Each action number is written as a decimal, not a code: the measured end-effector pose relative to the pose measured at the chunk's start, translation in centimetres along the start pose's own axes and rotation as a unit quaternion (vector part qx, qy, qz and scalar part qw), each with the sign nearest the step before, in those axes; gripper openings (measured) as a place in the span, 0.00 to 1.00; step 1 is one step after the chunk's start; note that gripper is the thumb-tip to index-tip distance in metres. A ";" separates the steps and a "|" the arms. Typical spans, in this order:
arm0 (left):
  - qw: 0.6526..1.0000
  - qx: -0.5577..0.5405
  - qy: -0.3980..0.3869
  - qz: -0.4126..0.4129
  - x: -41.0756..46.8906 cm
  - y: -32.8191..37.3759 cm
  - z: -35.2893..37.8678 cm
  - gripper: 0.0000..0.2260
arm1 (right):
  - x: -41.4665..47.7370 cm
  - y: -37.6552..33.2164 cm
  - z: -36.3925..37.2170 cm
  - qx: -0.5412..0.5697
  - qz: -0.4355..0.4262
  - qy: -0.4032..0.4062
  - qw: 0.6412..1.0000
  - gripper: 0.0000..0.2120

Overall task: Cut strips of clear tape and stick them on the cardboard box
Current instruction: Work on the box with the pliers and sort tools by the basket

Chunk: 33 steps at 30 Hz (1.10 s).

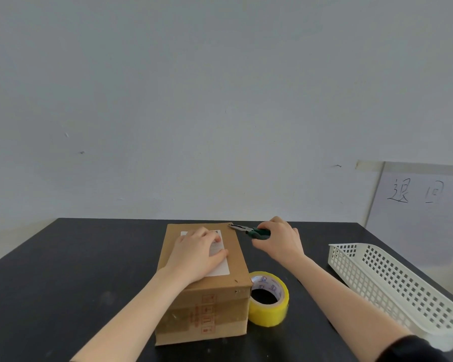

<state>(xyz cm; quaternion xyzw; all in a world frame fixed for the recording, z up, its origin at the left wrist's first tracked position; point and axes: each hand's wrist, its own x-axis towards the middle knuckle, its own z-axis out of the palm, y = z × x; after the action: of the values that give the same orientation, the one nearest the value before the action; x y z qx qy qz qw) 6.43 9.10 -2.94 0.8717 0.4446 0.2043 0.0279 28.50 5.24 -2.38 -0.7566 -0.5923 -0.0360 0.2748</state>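
A closed brown cardboard box [220, 309] with 1 white label on top is covered by the flat left hand [196, 253]. A yellowish tape roll [268, 314] is laid flat just beside its near right corner, nearer than the right hand [280, 240], by which green-handled pliers [242, 228] are gripped.

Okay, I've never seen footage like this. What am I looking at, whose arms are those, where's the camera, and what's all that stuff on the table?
There is no machine here, just a person working with bare hands. The single picture comes from a wide-angle camera worn on their head, looking forward and down, so both arms reach in from the bottom edge.

On the black table stands a cardboard box. The left hand lies flat on its top, over a white label. The right hand grips green-handled pliers, whose tips point at the box's far right corner. A tape roll that looks yellow lies close beside the box, on its right. Further right is a white basket. A sheet with handwriting hangs on the wall behind.
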 end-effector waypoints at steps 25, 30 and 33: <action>1.000 0.003 0.007 -0.001 -0.1 0.1 0.1 0.21 | -2.3 -0.1 3.8 0.096 0.070 0.073 0.990 0.16; 1.000 0.004 0.005 -0.001 0.0 0.1 0.1 0.21 | -2.2 0.2 3.6 0.085 0.063 0.067 0.992 0.16; 1.000 0.003 0.002 0.001 -0.1 0.1 0.0 0.21 | -2.0 0.3 3.1 0.066 0.057 0.064 0.994 0.17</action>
<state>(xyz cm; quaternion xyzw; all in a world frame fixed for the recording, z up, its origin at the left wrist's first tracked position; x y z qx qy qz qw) 6.49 8.98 -2.97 0.8716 0.4445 0.2053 0.0245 27.31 4.84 -5.90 -0.7655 -0.5306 -0.0297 0.3628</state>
